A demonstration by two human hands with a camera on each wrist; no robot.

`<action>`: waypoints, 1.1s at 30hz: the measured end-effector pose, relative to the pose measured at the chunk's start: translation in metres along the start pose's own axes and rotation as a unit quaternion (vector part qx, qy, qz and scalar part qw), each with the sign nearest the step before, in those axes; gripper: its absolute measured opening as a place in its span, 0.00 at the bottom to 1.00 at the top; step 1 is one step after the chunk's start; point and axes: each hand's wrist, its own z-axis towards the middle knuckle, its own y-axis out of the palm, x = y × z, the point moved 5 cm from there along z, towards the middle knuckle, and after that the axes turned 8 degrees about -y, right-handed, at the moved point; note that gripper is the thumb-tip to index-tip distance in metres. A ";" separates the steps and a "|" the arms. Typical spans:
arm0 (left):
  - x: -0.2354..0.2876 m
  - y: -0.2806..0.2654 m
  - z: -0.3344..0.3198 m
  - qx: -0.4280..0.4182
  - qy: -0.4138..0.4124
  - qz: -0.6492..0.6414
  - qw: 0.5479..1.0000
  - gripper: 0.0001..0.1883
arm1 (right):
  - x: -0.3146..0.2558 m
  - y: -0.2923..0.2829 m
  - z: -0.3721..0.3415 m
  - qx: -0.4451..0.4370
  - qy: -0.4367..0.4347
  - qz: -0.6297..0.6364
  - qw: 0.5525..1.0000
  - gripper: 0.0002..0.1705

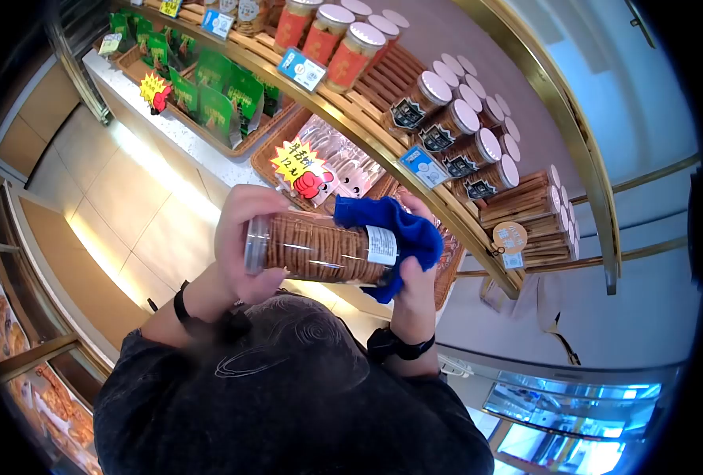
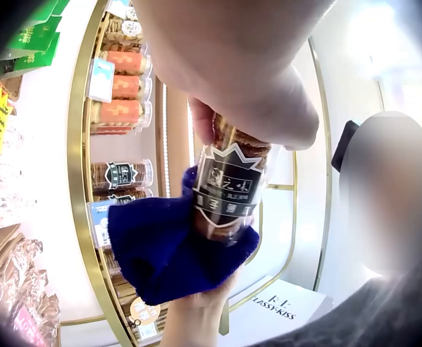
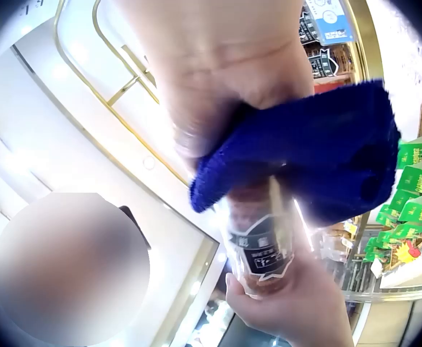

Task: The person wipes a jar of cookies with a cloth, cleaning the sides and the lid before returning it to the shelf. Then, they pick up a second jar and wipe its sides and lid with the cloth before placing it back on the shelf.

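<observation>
A clear jar of stacked brown biscuits (image 1: 320, 247) lies sideways before the chest, its lid end to the left. My left hand (image 1: 244, 241) grips the lid end, thumb below and fingers above. Around the other end my right hand (image 1: 418, 277) holds a blue cloth (image 1: 414, 233) against the jar. The left wrist view shows the jar's black label (image 2: 229, 184) and the cloth (image 2: 171, 246) round its base. In the right wrist view the cloth (image 3: 312, 152) hides most of the right fingers, and the left hand (image 3: 305, 303) holds the far end.
Shelves ahead carry rows of white-lidded jars (image 1: 450, 119) and red-labelled jars (image 1: 343, 59) behind a gold rail. Below are baskets with green packets (image 1: 217, 95) and wrapped goods beside a yellow price sign (image 1: 300, 162). A glass display case (image 1: 573, 404) stands at lower right.
</observation>
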 end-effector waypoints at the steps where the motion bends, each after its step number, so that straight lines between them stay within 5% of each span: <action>1: -0.003 -0.003 -0.006 0.014 -0.043 -0.074 0.996 0.35 | 0.003 0.000 -0.002 0.001 -0.019 0.031 0.999 0.48; 3: -0.006 -0.004 -0.010 0.013 -0.083 -0.151 0.985 0.36 | 0.001 0.018 0.006 -0.038 -0.065 0.229 0.970 0.49; 5: 0.001 -0.009 -0.010 0.027 -0.026 -0.122 0.992 0.38 | -0.012 0.026 0.005 0.030 -0.076 0.209 0.974 0.50; 8: 0.004 -0.016 -0.006 0.028 0.016 -0.082 0.996 0.38 | -0.017 0.035 0.014 0.124 0.030 0.292 0.948 0.45; 10: 0.004 -0.020 -0.009 0.030 0.035 -0.046 0.998 0.38 | -0.026 0.037 0.023 0.032 -0.037 -0.061 0.997 0.35; 11: 0.004 -0.020 -0.010 0.026 0.037 -0.046 0.998 0.38 | -0.031 0.039 0.027 -0.016 -0.067 -0.239 0.969 0.33; 12: 0.004 -0.020 -0.010 0.032 0.043 -0.056 0.997 0.38 | -0.044 0.046 0.031 -0.123 -0.006 -0.401 0.908 0.38; 13: 0.005 -0.019 -0.011 0.040 0.048 -0.065 0.996 0.38 | -0.037 0.050 0.022 -0.120 -0.007 -0.401 0.908 0.38; 14: 0.004 -0.017 -0.015 0.042 0.054 -0.057 0.996 0.38 | -0.020 0.051 0.003 -0.009 0.035 -0.047 0.998 0.42; 15: 0.004 -0.017 -0.015 0.041 0.055 -0.058 0.996 0.38 | -0.003 0.049 -0.008 0.101 0.071 0.315 0.941 0.46; 17: 0.004 -0.017 -0.014 0.041 0.044 -0.048 0.997 0.38 | -0.007 0.041 -0.009 -0.045 -0.043 0.043 0.997 0.51; 23: 0.009 -0.013 -0.013 0.035 0.107 -0.026 0.993 0.38 | -0.011 0.046 -0.009 -0.039 -0.051 0.039 0.997 0.37; 27: 0.012 -0.011 -0.007 0.006 0.110 -0.004 0.994 0.35 | -0.010 0.047 -0.011 0.053 0.036 0.088 0.994 0.30; 29: 0.009 -0.004 0.002 -0.031 0.025 -0.066 0.997 0.36 | -0.010 0.038 -0.015 0.157 0.037 0.018 0.987 0.31; 31: 0.015 0.002 0.012 -0.061 -0.008 -0.063 0.996 0.38 | -0.011 0.027 -0.016 0.145 -0.077 -0.034 0.986 0.29; 33: 0.004 0.018 0.011 -0.090 -0.304 -0.216 0.924 0.38 | -0.020 0.021 -0.018 0.075 -0.247 -0.138 0.956 0.27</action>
